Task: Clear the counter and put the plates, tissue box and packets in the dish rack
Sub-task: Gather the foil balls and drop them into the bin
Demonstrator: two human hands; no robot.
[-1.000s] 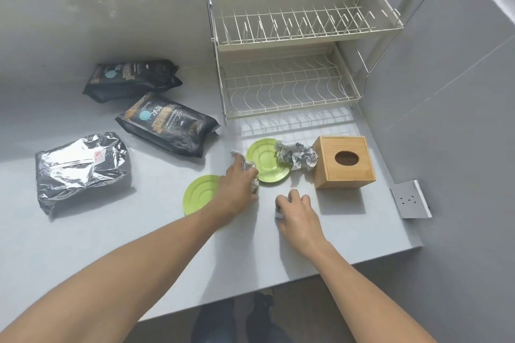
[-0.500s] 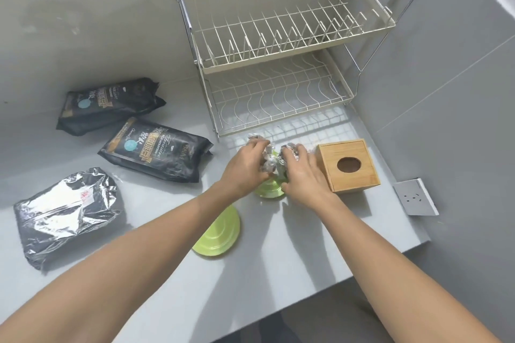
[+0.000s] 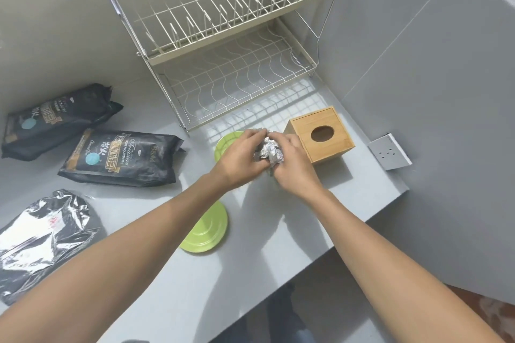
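Note:
Both hands press a crumpled ball of silver foil (image 3: 269,152) between them: my left hand (image 3: 239,157) on its left, my right hand (image 3: 292,166) on its right. They hover over a green plate (image 3: 225,143), mostly hidden. A second green plate (image 3: 207,230) lies upside down nearer me, partly under my left forearm. The wooden tissue box (image 3: 320,133) stands just right of my hands. Two black coffee packets (image 3: 122,157) (image 3: 55,118) and a silver packet (image 3: 41,237) lie to the left. The two-tier wire dish rack (image 3: 231,44) stands behind, with nothing in it.
A white wall socket (image 3: 389,155) sits on the grey wall to the right of the tissue box. The grey counter (image 3: 156,287) ends at a front edge close to me, with the floor below. Walls close the back and right side.
My hands picked up scraps of foil from the counter, came together over the far green plate and now squeeze the foil into one ball. The camera view moved closer and lower.

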